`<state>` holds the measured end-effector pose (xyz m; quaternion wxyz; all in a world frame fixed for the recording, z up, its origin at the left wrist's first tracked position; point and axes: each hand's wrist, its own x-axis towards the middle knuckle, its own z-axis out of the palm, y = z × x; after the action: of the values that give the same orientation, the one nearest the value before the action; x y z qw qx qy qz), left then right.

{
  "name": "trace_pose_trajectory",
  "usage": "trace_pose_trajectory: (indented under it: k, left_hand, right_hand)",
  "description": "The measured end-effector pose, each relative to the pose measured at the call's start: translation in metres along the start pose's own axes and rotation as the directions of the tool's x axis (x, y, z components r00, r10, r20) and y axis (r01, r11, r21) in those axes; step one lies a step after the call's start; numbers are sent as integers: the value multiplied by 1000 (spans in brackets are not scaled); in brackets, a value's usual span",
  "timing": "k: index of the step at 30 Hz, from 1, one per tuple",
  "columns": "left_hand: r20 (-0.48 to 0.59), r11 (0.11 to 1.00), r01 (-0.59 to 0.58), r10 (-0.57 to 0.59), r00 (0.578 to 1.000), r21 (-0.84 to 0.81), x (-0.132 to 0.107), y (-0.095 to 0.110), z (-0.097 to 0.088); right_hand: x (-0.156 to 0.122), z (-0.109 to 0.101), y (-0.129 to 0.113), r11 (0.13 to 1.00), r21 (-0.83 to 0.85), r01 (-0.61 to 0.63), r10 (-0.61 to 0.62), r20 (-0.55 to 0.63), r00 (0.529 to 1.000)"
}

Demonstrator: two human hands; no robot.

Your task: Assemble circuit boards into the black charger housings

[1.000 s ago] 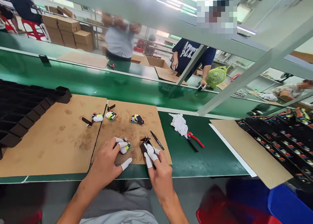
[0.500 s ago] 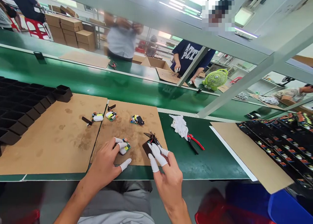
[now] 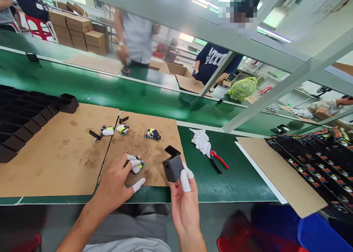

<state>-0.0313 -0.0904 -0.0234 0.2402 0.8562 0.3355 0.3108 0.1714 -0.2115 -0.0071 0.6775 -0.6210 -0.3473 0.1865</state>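
Note:
My right hand [image 3: 186, 197], in white finger cots, grips a small black plastic housing [image 3: 173, 168] lifted over the cardboard. A dark flap stands out from the housing's top. With its cotted fingertips, my left hand [image 3: 120, 176] holds a small circuit board [image 3: 141, 164] against the cardboard, its thumb lying apart. The fingers partly cover that board. Beyond my hands lie a circuit board with a black piece [image 3: 152, 134], a circuit board with a white part [image 3: 123, 129], and another circuit board [image 3: 107, 130] with a black tab at its left.
Red-and-black pliers [image 3: 217, 162] and a crumpled white cloth [image 3: 201, 141] lie on the green bench right of the cardboard [image 3: 79, 149]. Black open boxes [image 3: 24, 125] stand at left. Trays of boards [image 3: 317, 164] are stacked at right. Co-workers stand behind a metal frame [image 3: 267, 94].
My right hand has turned over with the black housing and raised it, so its smooth side and flap show. My left hand stays on its board. The view has shifted slightly.

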Motion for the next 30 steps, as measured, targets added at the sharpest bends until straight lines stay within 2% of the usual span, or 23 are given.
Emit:
trace_pose_trajectory:
  k: [1, 2, 4, 5, 7, 12, 19, 30]
  left_hand:
    - [-4, 1000, -7, 7, 1000, 0, -1, -1, 1]
    - [-10, 1000, -13, 13, 1000, 1, -2, -2, 1]
    - [-26, 1000, -20, 20, 999, 1, -3, -4, 2]
    - [-33, 1000, -23, 23, 999, -1, -3, -5, 2]
    - [-44, 999, -36, 36, 998, -4, -3, -5, 2]
    - [-39, 999, -45, 45, 998, 1, -1, -3, -1]
    - [-27, 999, -35, 35, 999, 5, -3, -5, 1]
    - [-38, 999, -37, 37, 999, 10, -3, -4, -1]
  right_hand:
    - [-3, 2, -4, 986, 132, -99, 104, -29, 994]
    - [-6, 4, -7, 934, 292, -204, 224, -36, 974]
    - [-12, 8, -12, 723, 591, -358, 435, 14, 901]
    - [-14, 9, -13, 620, 680, -391, 492, 51, 869]
    - [-17, 10, -15, 535, 740, -407, 519, 92, 850]
    - [-18, 6, -19, 525, 730, -438, 483, 169, 859]
    - [-21, 10, -25, 442, 756, -482, 514, 227, 827]
    - [-27, 7, -23, 498, 696, -517, 536, 222, 814]
